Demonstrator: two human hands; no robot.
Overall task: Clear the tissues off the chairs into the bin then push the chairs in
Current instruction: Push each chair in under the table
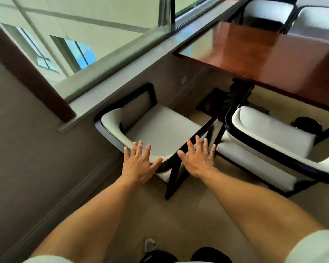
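Note:
A white-cushioned chair with a dark frame (160, 130) stands by the window wall, its seat bare, no tissue on it. My left hand (139, 164) is spread open over the chair's near curved back rail. My right hand (198, 160) is also spread open, over the chair's right side by its dark leg. A second white chair (270, 141) stands to the right, partly under the wooden table (273, 54); no tissue shows on it. A dark round bin (308, 126) sits on the floor beyond that chair, below the table edge.
Two more white chairs (266, 14) stand on the table's far side. A window sill (122, 82) and wall run along the left. The table's dark pedestal (237, 95) stands between the chairs. Beige floor lies under me, with my shoe (150, 245) showing.

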